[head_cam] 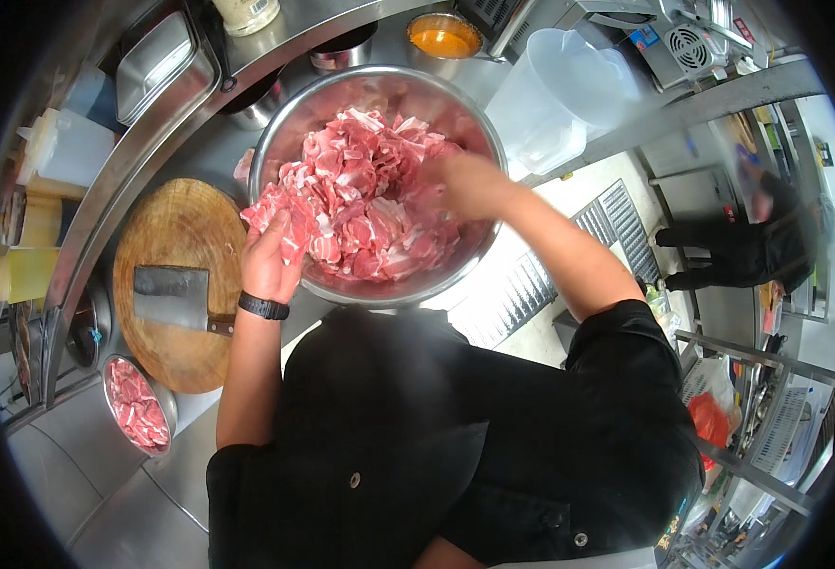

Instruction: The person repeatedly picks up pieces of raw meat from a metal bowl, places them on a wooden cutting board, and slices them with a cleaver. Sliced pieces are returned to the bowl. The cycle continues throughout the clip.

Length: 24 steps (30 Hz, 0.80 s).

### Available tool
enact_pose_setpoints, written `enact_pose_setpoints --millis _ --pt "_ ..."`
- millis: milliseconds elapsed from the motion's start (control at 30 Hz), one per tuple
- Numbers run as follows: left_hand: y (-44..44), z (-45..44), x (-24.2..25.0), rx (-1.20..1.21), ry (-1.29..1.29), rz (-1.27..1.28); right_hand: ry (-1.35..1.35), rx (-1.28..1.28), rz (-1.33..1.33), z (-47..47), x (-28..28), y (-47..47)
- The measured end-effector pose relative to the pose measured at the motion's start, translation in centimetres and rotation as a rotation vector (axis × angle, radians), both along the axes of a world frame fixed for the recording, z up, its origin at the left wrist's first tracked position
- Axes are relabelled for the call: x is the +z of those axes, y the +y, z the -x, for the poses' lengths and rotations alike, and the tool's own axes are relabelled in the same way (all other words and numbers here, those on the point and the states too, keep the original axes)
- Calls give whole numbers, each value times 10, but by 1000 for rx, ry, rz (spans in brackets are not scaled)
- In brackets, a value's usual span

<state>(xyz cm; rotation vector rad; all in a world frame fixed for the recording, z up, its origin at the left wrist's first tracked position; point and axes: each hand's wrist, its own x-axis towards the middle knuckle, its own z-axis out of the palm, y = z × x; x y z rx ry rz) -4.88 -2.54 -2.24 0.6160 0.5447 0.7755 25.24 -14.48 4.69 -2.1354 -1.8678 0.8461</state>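
A large stainless steel bowl holds a heap of sliced raw meat, pink with white fat. At the bowl's left rim, my left hand, with a black band on its wrist, grips several slices of the meat between thumb and fingers. Over the right side of the heap is my right hand, blurred, its fingertips against or among the slices; whether it grips any cannot be told. Left of the bowl lies a round wooden chopping board with a cleaver flat on it.
A smaller metal bowl of sliced meat stands below the board. Behind the large bowl are a pot of orange liquid and a clear plastic container. A metal shelf edge curves along the left. A person in dark clothes is at far right.
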Motion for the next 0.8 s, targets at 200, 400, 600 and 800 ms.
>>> enact_pose_setpoints --millis 200,400,600,800 --pt "0 -5 4 8 -7 39 -477 162 242 51 -87 -9" --pt "-1 -3 2 9 -20 58 260 -11 326 -26 -38 13" --pt "-1 -4 1 6 1 15 883 -335 181 -61 -12 10" --pt "0 -4 1 4 4 16 835 -425 110 -67 -2 11"
